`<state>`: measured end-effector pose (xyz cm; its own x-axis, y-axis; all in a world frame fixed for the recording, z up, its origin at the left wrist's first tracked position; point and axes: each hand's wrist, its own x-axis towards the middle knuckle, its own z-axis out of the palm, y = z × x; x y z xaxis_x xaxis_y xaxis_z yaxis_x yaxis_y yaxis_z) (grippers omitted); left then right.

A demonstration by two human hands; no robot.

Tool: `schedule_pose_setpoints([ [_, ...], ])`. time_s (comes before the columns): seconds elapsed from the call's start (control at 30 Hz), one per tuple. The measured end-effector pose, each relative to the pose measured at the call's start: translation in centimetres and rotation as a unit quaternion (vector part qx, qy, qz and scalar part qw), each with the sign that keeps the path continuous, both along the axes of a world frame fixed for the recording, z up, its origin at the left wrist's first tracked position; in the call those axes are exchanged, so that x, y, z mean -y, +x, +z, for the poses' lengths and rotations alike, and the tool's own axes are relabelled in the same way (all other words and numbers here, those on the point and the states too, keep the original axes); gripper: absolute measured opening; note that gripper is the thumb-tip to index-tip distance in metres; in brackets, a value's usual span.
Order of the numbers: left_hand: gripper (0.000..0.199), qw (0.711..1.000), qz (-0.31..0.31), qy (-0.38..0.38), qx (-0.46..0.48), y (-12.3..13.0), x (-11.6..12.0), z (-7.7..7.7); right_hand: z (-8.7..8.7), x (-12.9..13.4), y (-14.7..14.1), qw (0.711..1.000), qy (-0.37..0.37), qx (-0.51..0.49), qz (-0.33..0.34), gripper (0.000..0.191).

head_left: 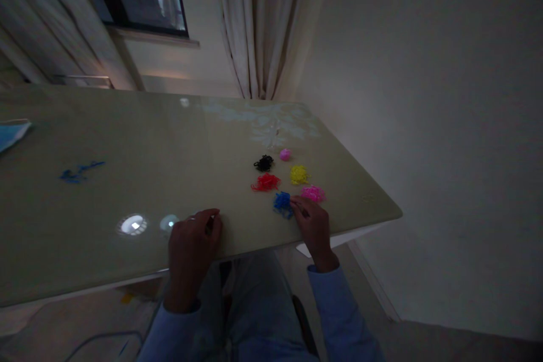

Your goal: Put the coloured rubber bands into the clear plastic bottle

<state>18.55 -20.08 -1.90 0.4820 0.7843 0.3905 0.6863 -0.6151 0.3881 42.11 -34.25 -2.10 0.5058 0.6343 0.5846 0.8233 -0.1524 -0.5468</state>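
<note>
My right hand (313, 223) is at the pile of small blue rubber bands (282, 203), thumb and fingertips pinched together on the pile's right edge. Close beside that hand lies a pink pile of bands (313, 193). Just beyond are a yellow pile (299, 175), a red pile (266, 182) and a black pile (264, 163). My left hand (194, 249) rests near the table's front edge, left of the piles, with its fingers curled and thumb and forefinger meeting. Anything between those fingertips is too small to make out.
A round pink object (285, 154) sits behind the piles, with a clear crumpled item (272, 134) beyond it. Loose blue pieces (78, 172) lie on the table (148, 141) at left, near a blue and white item (13, 134). A wall (445, 124) stands at right.
</note>
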Motion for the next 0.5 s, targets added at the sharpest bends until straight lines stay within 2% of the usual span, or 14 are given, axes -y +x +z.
schedule_pose_setpoints([
  [0.2, 0.029, 1.0, 0.005, 0.003, 0.004, 0.1, 0.4, 0.2, 0.3, 0.5, -0.1, 1.0, 0.016, 0.009, -0.002, 0.016],
  [0.37, 0.029, 1.0, 0.001, 0.004, 0.008, 0.2, 0.3, 0.3, 1.7, 0.4, -2.1, 0.998, 0.063, -0.001, -0.021, 0.011],
  [0.43, 0.028, 1.0, 0.0, -0.002, 0.009, 0.3, 0.3, 0.3, 2.4, -0.4, -3.6, 0.996, 0.091, -0.012, -0.006, 0.009],
  [0.5, 0.026, 1.0, -0.004, -0.015, 0.016, 0.3, 0.4, 0.4, 2.8, -1.8, -5.4, 0.994, 0.1, -0.022, 0.047, 0.008],
])
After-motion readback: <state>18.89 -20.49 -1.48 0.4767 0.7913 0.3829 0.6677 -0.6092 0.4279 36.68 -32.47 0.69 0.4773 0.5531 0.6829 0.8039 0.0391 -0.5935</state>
